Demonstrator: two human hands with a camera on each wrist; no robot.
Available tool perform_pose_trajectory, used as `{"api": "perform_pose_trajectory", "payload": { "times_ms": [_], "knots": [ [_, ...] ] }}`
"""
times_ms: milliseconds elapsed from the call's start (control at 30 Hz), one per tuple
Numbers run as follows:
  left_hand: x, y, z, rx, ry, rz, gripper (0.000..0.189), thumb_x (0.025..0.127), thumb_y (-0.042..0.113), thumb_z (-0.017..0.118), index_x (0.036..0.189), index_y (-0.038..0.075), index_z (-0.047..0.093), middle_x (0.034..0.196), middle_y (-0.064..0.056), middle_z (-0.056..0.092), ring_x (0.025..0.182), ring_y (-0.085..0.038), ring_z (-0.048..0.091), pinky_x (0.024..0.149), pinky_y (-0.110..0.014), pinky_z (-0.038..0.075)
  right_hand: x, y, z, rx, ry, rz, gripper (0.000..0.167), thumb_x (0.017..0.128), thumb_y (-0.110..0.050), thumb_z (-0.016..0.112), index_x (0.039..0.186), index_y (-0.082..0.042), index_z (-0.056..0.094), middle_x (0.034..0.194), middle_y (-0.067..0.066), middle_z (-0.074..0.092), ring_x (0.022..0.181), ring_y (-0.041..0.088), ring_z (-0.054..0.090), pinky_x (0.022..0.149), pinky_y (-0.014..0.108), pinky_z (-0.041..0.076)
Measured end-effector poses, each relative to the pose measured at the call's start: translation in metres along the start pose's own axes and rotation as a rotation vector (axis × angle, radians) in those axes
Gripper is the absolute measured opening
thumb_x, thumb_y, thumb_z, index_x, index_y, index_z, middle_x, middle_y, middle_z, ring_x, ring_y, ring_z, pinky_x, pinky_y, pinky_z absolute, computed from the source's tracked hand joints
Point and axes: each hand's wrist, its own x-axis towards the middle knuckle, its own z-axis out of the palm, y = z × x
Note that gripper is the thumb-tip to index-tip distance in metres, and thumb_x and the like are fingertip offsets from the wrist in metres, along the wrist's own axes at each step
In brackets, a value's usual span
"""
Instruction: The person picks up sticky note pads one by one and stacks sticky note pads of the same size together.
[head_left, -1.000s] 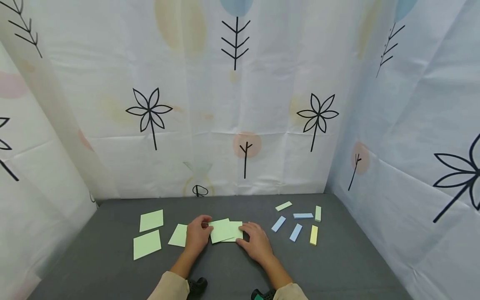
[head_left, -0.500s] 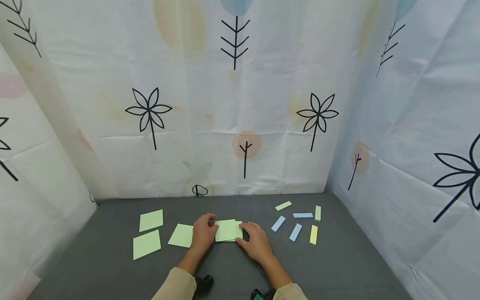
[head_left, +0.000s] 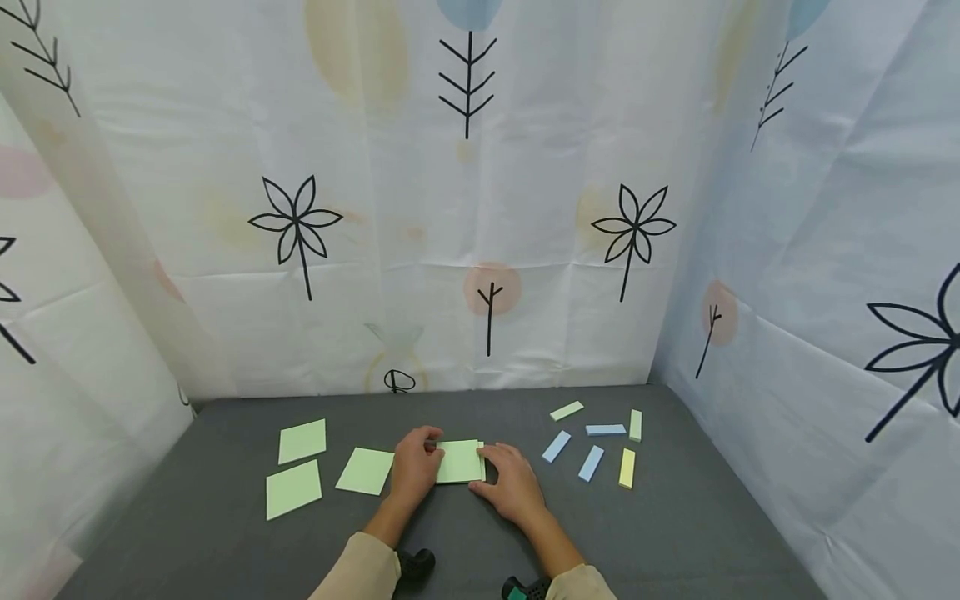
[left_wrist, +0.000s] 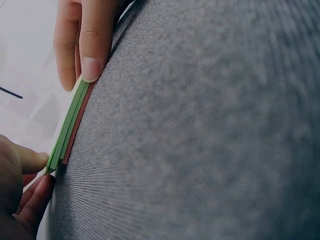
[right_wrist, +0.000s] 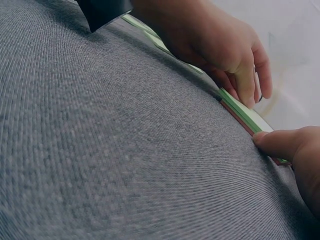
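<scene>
A small stack of thin, square, pale-green boards (head_left: 457, 462) lies in the middle of the dark table. My left hand (head_left: 415, 467) pinches the top board at its left side, thumb above and fingertips at the edge. On the right side, my right hand (head_left: 513, 482) grips the stack, its thumb (right_wrist: 270, 141) against the near edge and its fingers along the far side. A narrow strip of the board beneath shows at the right. From the left wrist view, green layers sit over a reddish bottom layer (left_wrist: 76, 130).
Left of my hands lie three separate green boards, one (head_left: 365, 471) close beside my left wrist. To the right are scattered small strips: blue (head_left: 591, 464), yellow (head_left: 627, 468) and pale green (head_left: 636, 426). A patterned white cloth (head_left: 390, 333) stands behind the table.
My left hand has slid right with the top board, which has straightened and now covers nearly all of the board below. My right hand has stayed in place.
</scene>
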Motion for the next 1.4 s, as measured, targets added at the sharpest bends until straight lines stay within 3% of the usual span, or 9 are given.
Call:
{"api": "perform_pose_trajectory", "payload": {
  "times_ms": [567,967,1400],
  "knots": [
    [0.0,0.002,0.006,0.009,-0.001,0.04,0.024,0.076,-0.001,0.076,0.097,0.008,0.072,0.089,-0.004,0.066,0.077,-0.017,0.062,0.068,-0.037,0.052,0.0,0.002,0.001,-0.012,-0.001,-0.016,0.051,0.081,-0.033,0.079,0.125,-0.012,0.065,0.126,0.005,0.062,0.126,0.029,0.049,0.1,0.05,0.04],
    [-0.001,0.0,0.008,-0.007,-0.013,0.027,0.024,0.077,-0.002,0.076,0.098,0.008,0.072,0.09,-0.004,0.066,0.078,-0.017,0.062,0.069,-0.038,0.052,0.0,0.001,0.001,-0.007,-0.004,-0.007,0.051,0.081,-0.032,0.079,0.125,-0.011,0.066,0.127,0.007,0.062,0.126,0.03,0.049,0.1,0.05,0.04],
    [-0.007,0.0,-0.004,-0.031,0.015,0.034,0.024,0.078,0.002,0.077,0.1,0.01,0.072,0.091,-0.003,0.065,0.077,-0.017,0.063,0.067,-0.038,0.051,0.001,0.002,0.001,-0.005,-0.014,-0.003,0.051,0.081,-0.033,0.079,0.125,-0.011,0.065,0.128,0.006,0.061,0.127,0.03,0.048,0.1,0.051,0.04]
  ]
}}
